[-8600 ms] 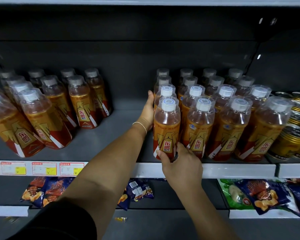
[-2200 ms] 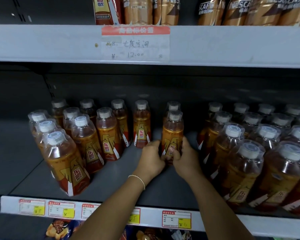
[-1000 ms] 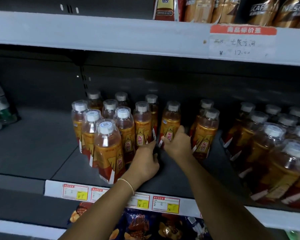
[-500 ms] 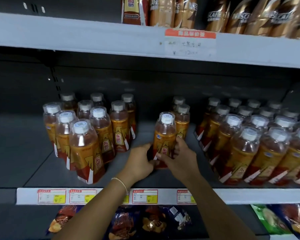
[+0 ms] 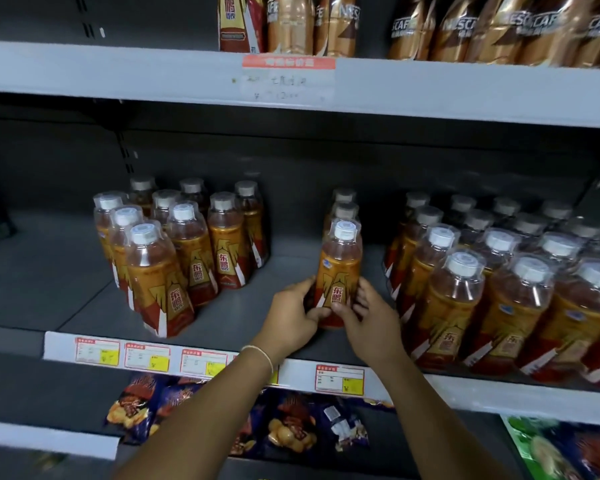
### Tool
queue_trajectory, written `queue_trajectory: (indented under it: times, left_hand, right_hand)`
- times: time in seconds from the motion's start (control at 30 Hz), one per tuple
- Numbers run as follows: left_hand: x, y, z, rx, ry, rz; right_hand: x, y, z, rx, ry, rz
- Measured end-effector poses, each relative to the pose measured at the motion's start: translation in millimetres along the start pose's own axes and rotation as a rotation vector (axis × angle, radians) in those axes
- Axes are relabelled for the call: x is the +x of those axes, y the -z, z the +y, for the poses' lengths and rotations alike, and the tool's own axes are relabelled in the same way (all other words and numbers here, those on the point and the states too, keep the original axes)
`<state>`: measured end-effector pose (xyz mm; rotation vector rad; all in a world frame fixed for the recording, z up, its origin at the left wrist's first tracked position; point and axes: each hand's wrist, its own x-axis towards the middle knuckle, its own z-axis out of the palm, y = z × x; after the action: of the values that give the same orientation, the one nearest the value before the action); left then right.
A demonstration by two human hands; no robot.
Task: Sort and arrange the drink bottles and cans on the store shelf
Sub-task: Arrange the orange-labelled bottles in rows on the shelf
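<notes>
Head camera: left hand and right hand curl round the lower label of one amber bottle, upright on the grey shelf. Just beyond the hands, two more bottles line up behind it. A left cluster stands left of the left hand, and a right cluster right of the right hand.

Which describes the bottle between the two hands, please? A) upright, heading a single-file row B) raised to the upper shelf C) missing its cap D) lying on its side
A: the bottle stands upright, gripped low by the left hand and right hand, with two bottles behind it.
</notes>
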<state>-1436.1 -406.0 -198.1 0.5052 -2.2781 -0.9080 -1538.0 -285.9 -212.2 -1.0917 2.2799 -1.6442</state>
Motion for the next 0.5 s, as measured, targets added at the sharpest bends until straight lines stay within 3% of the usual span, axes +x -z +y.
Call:
queue_trajectory:
  times: [0.5]
  left_hand:
    - [0.4,-18.5,-11.6,0.12,-0.038,-0.051]
  right_hand:
    - [-1.0,-4.5,6.2,-0.113,0.029,0.054]
